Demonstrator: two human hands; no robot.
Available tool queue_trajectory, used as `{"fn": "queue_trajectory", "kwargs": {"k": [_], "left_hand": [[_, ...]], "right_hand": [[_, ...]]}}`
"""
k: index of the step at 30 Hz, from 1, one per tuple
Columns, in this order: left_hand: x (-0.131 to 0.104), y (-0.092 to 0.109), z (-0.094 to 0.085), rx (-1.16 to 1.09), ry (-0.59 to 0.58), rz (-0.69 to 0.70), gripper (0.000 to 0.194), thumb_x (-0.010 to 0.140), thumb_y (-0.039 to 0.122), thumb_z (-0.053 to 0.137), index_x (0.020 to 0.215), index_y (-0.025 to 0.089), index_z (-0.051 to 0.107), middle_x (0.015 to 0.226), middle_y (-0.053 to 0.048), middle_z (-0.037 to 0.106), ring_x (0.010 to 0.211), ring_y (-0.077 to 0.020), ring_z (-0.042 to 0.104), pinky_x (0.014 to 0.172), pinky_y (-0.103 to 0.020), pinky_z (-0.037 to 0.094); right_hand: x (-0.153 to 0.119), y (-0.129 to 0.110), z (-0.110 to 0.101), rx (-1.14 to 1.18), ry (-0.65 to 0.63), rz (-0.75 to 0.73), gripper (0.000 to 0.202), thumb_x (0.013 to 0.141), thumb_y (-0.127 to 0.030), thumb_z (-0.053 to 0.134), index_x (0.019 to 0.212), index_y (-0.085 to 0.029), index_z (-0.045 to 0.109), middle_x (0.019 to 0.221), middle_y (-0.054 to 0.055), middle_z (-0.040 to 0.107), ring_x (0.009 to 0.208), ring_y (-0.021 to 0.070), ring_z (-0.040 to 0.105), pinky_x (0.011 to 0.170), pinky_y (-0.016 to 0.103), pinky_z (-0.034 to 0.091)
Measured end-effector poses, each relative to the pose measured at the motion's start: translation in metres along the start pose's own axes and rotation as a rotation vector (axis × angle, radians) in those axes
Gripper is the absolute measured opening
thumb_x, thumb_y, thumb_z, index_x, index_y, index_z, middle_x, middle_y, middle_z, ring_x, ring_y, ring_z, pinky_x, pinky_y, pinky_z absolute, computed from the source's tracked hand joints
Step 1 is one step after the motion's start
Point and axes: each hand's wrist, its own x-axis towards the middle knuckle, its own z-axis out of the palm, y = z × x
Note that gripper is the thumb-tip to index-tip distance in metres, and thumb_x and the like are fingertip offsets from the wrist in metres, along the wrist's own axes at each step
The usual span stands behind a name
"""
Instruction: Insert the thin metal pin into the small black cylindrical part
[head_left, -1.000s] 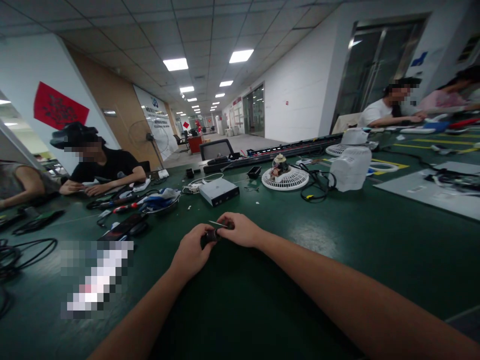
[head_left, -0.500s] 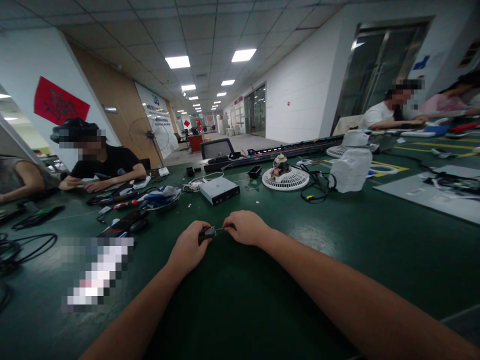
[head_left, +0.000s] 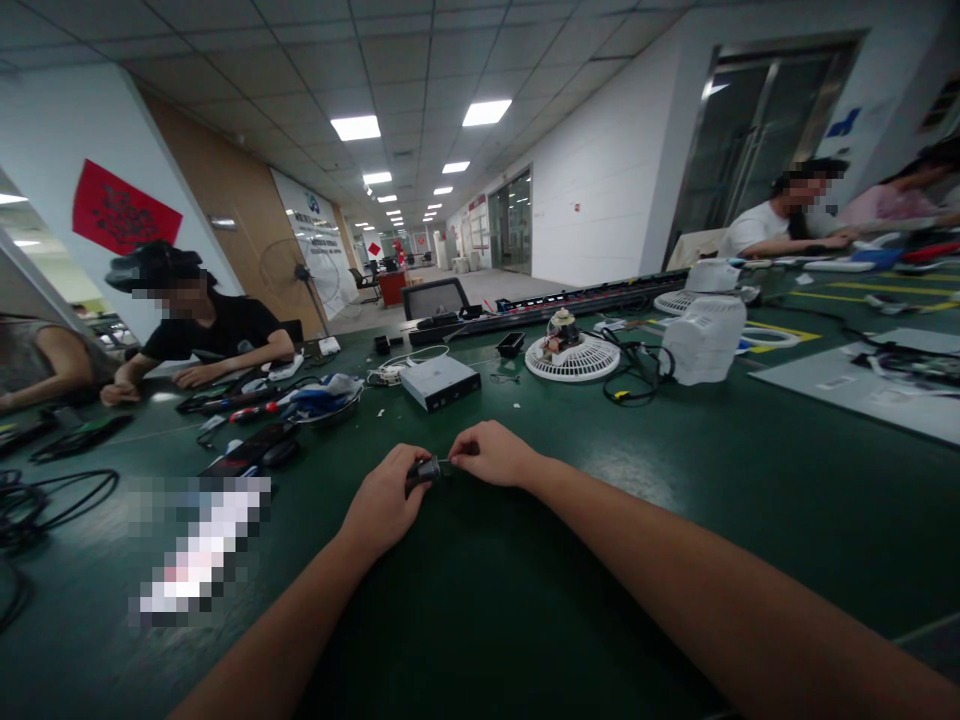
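Observation:
My left hand (head_left: pixel 381 502) is closed around a small dark block-like part (head_left: pixel 427 470), its grey end turned towards the right. From the other side my right hand (head_left: pixel 493 454) pinches a thin metal rod (head_left: pixel 445 460) that points at that end. Whether the rod goes into the part or only touches it I cannot tell. Both hands are just above the green table (head_left: pixel 540 600). Beyond them lies a silver disc drive (head_left: pixel 441 380), apart from both hands.
Behind my right hand sit a white fan grille (head_left: pixel 574 362) with a motor, black cables (head_left: pixel 637 380) and a white housing (head_left: pixel 703 342). To the left are tools in a bowl (head_left: pixel 322 400) and black cords (head_left: pixel 60 490). A person in black (head_left: pixel 217 330) works across the table.
Both hands have shifted slightly to the right, with the dark part and the rod still held. Across the table, the person in black has moved one hand to the left.

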Motion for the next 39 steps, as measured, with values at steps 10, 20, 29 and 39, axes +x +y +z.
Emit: {"fn": "queue_trajectory", "kwargs": {"k": [10,20,29,39], "left_hand": [[0.001,-0.009,0.005,0.092,0.045,-0.065,0.035,0.085,0.022,0.056,0.120,0.018,0.057,0.115,-0.011,0.062,0.105,-0.0260,0.060,0.093,-0.041,0.047],[0.002,-0.007,0.002,0.107,0.054,-0.065,0.028,0.083,0.022,0.057,0.110,0.019,0.063,0.108,-0.009,0.065,0.099,-0.0257,0.061,0.090,-0.040,0.048],[0.000,0.000,-0.003,0.054,0.048,0.088,0.026,0.081,0.020,0.061,0.108,0.023,0.062,0.105,-0.005,0.067,0.095,-0.0233,0.062,0.084,-0.037,0.049],[-0.002,-0.006,-0.006,-0.042,0.017,0.185,0.027,0.082,0.016,0.061,0.108,0.023,0.063,0.108,-0.005,0.066,0.101,-0.0217,0.061,0.090,-0.035,0.049]], "right_hand": [[0.000,-0.005,-0.001,-0.287,0.103,0.317,0.020,0.082,-0.035,0.060,0.087,-0.021,0.074,0.081,0.009,0.072,0.072,0.0223,0.065,0.061,0.031,0.045],[0.002,-0.007,0.003,0.027,-0.018,0.158,0.010,0.074,-0.029,0.073,0.082,-0.023,0.076,0.079,0.001,0.073,0.074,0.0169,0.065,0.063,0.026,0.045],[0.002,-0.014,0.010,0.280,0.132,0.061,0.011,0.073,-0.023,0.075,0.082,-0.018,0.074,0.072,-0.002,0.069,0.067,0.0114,0.058,0.061,0.023,0.042],[-0.001,-0.022,0.013,0.164,0.153,0.083,0.016,0.071,-0.030,0.077,0.079,-0.018,0.069,0.072,-0.001,0.067,0.065,0.0119,0.057,0.056,0.022,0.037]]}}
